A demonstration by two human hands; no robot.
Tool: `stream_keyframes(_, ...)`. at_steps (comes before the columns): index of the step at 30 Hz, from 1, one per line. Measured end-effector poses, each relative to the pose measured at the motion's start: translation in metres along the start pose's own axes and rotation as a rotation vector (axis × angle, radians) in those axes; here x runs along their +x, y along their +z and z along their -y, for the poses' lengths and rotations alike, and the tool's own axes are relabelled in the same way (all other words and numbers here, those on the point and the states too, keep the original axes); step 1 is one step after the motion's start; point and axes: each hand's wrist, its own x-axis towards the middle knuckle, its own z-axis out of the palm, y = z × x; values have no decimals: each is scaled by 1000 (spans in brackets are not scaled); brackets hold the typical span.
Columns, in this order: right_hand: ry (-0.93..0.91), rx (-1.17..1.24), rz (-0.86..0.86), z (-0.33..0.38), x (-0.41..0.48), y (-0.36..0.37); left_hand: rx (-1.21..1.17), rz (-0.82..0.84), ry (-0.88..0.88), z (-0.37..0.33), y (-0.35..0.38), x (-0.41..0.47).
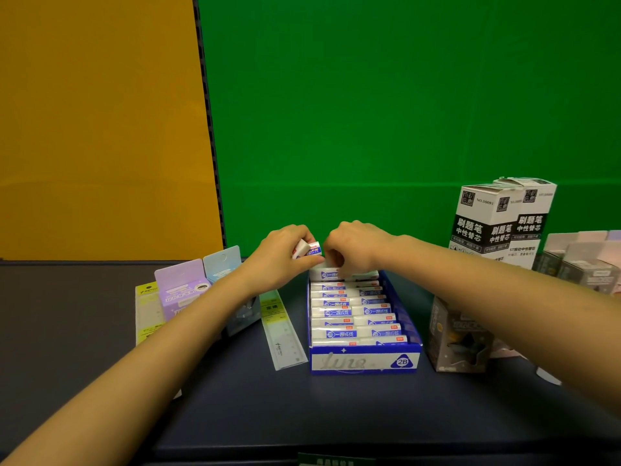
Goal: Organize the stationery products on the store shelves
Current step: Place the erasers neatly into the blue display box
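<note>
I see a green panel (403,112) filling the upper right of the frame and an orange panel (100,129) filling the upper left. A dark shelf (235,398) spans the lower half. Tall white refill boxes (497,223) stand upright at the right, against the green panel. At lower centre sits the blue eraser box (364,361), open-topped, holding two columns of white erasers (349,317) stacked edge to edge. Grey cartons (460,341) rest just right of the blue box. Pastel packs (188,287), purple and blue, lean at centre left, partly behind my left forearm. A clear ruler (282,331) lies flat just left of the eraser box. My left hand (285,257), at frame centre, is closed around one loose eraser (307,250), held above the box's far end. My right hand (356,250) is curled, fingertips pressing down onto the rearmost eraser row; I cannot tell whether it grips anything.
</note>
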Motion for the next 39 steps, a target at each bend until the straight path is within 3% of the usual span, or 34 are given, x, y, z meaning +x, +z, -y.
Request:
stream_keyframes(7,-20,12,114,0,4,5,5,0,-8,0,0,0)
stream_keyframes(34,1,114,41,-4,2,-3,-4,16,0,0,-2,-2)
stream_keyframes(36,32,200,-6,-5,1,-10,-19,20,-2,0,-2,-2)
stream_keyframes(39,138,758,33,-6,-6,-21,-52,24,-10,-2,-1,-1)
